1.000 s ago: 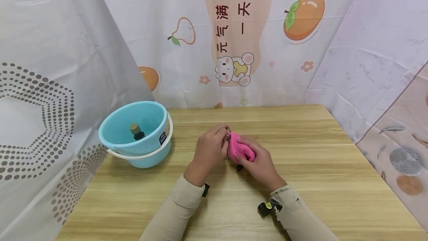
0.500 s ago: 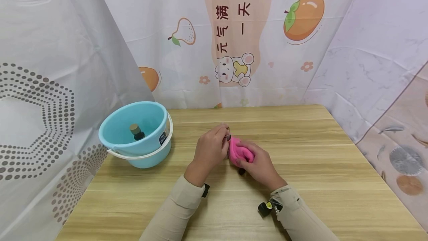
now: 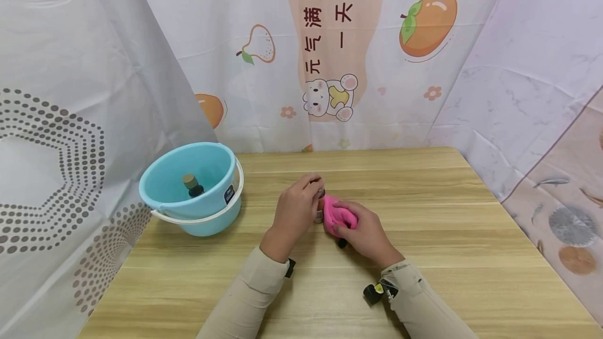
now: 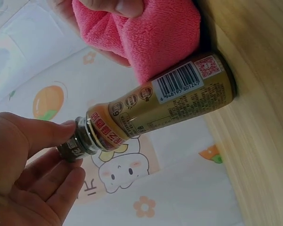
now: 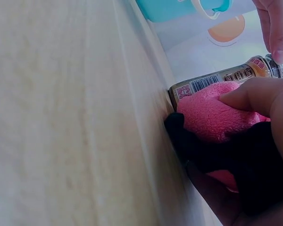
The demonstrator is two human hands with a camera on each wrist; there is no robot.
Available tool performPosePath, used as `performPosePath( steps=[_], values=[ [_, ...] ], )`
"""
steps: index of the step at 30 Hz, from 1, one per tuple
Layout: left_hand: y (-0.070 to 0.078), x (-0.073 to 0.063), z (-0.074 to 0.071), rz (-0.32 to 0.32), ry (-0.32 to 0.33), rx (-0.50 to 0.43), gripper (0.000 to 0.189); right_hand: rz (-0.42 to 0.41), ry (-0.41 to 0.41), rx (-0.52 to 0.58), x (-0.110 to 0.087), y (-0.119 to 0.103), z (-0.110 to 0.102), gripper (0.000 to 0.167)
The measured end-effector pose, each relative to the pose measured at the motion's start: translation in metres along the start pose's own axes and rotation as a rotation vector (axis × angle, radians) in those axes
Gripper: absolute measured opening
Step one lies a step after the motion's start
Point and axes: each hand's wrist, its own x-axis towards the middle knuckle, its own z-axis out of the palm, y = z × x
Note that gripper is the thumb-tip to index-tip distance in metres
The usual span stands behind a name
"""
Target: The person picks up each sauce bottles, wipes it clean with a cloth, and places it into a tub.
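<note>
A slim bottle (image 4: 184, 99) with a gold label and a dark cap stands upright on the wooden table. My left hand (image 3: 295, 205) pinches it at the cap (image 4: 75, 146), with thumb and fingers on either side. In my right hand (image 3: 366, 232) is a folded pink cloth (image 3: 332, 216), gripped between thumb and fingers. The cloth (image 5: 210, 113) touches the side of the bottle, near its lower half in the left wrist view. A black object (image 5: 203, 150) shows under the cloth in the right wrist view; its kind is unclear.
To the left stands a light blue bucket (image 3: 162, 192) with a white handle (image 3: 207, 219). Inside it leans a dark bottle with a tan cap (image 3: 190, 180). Patterned curtains (image 3: 264, 93) hang behind and along both sides of the table (image 3: 447, 234).
My right hand has shifted the pink cloth slightly down along the bottle, so more of the bottle shows beside my left fingers. The left hand keeps nearly the same place at the cap.
</note>
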Motion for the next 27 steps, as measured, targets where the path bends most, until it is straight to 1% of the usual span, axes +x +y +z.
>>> performPosePath(
  steps=[6, 11, 13, 15, 19, 21, 24, 27],
  values=[
    [-0.001, 0.0, 0.003, -0.029, 0.012, -0.039, 0.015, 0.018, 0.014, -0.013, 0.0, 0.001, -0.001, 0.051],
    [-0.003, 0.0, 0.006, -0.081, -0.013, -0.092, 0.012, 0.018, 0.027, -0.009, 0.001, 0.002, -0.001, 0.051],
    [-0.005, 0.001, 0.006, -0.119, -0.031, -0.147, 0.014, 0.016, 0.028, -0.002, 0.001, 0.001, -0.001, 0.051],
    [-0.006, 0.001, 0.007, -0.176, -0.044, -0.216, 0.017, 0.019, 0.031, -0.001, 0.001, 0.001, -0.001, 0.051],
    [-0.011, 0.003, 0.006, -0.295, -0.043, -0.362, 0.025, 0.035, 0.037, -0.008, 0.001, 0.004, -0.001, 0.051],
    [-0.013, 0.004, 0.005, -0.328, -0.038, -0.409, 0.026, 0.044, 0.032, -0.01, 0.002, 0.005, -0.001, 0.051],
    [-0.016, 0.005, 0.001, -0.34, -0.02, -0.464, 0.025, 0.042, 0.027, -0.006, 0.002, 0.005, -0.001, 0.051],
    [-0.017, 0.007, -0.005, -0.332, -0.005, -0.473, 0.026, 0.041, 0.027, -0.002, 0.002, 0.004, -0.001, 0.051]
  ],
)
